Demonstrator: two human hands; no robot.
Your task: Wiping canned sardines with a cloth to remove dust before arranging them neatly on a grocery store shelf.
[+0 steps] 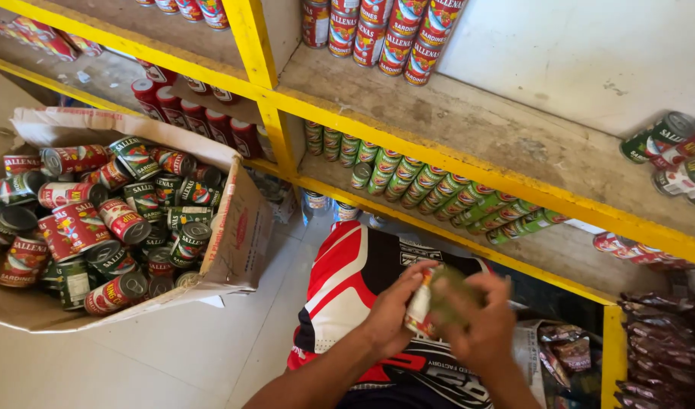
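Red-labelled, the small metal tin can [420,307] sits low in the view, over the person's lap, clamped in the left hand [389,314], whose fingers wrap its side. Right hand [480,326] presses a blurred greenish cloth [449,291] against the can's top, fingers closed over the cloth. Both hands hover above red, white and black patterned clothing [347,280]. To the left, an open brown cardboard box [237,235] lies full of loose red and green cans on the pale tiled floor [173,356]. Ahead, yellow-edged wooden shelves [468,163] carry rows of green-labelled cans [438,193] and stacked red cans [385,34].
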